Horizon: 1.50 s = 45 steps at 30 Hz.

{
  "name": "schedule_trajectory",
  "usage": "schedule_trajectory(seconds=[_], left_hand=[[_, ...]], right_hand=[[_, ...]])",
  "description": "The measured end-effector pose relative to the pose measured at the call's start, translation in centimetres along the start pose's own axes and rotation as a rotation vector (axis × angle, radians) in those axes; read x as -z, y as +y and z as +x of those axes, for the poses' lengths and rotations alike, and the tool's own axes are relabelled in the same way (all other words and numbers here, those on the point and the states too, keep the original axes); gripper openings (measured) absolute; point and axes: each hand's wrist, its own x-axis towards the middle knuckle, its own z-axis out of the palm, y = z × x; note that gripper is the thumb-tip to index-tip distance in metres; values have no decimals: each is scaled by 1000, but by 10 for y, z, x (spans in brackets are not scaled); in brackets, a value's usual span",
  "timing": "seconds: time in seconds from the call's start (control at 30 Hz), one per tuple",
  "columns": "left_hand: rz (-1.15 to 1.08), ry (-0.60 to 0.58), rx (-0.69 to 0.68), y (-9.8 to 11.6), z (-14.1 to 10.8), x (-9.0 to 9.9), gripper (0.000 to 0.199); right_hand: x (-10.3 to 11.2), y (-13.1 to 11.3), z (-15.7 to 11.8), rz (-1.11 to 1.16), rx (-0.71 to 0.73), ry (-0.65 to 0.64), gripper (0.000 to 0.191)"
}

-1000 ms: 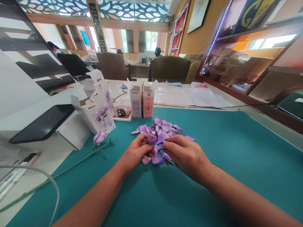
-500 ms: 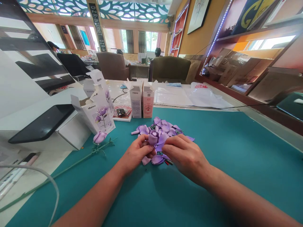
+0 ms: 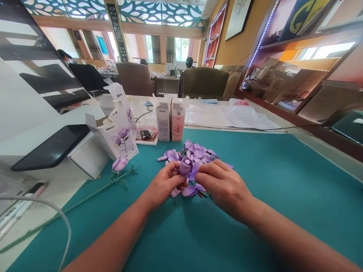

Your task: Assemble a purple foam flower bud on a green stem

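A partly built purple flower (image 3: pixel 186 165) is pinched at its base by my left hand (image 3: pixel 167 183), above the green mat (image 3: pixel 283 196). My right hand (image 3: pixel 224 183) closes its thumb and fingers on a purple petal (image 3: pixel 194 170) at the flower's right side. Behind and under the hands lies a pile of loose purple petals (image 3: pixel 198 150), with a few green and red bits near its front edge. To the left, a pink-purple rosebud (image 3: pixel 120 164) rests by a long green stem (image 3: pixel 93 194).
Open white flower boxes (image 3: pixel 119 139) stand at the left, and two slim cartons (image 3: pixel 177 122) behind the pile. A black tablet (image 3: pixel 51 147) leans on a white box. A grey cable (image 3: pixel 64 219) curves at the lower left. People sit far back.
The flower and both hands have shifted very slightly to the right. Both grips look the same.
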Motion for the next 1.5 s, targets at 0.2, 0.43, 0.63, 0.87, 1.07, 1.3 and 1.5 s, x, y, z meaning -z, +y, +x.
schedule_trajectory(seconds=[0.2,0.43,0.63,0.87,1.07,1.3,1.5], left_hand=[[-7,-5,3,2,-1,-2,25],[-4,-15,-11,2,-3,-3,22],[13,-25,-7,2,-3,-4,21],[5,-26,-13,4,-6,-4,23],[4,-37,-21,4,-5,-5,23],[-34,-2,-8,0,-3,-4,25],[-129,143,-2,0,0,2,23]], right_hand=[[0,3,0,25,5,-5,28],[1,4,2,30,8,5,29],[3,5,3,38,13,12,30],[1,7,2,45,13,42,29],[1,6,2,48,4,47,27],[3,7,3,105,-89,106,13],[11,12,4,113,-227,95,12]])
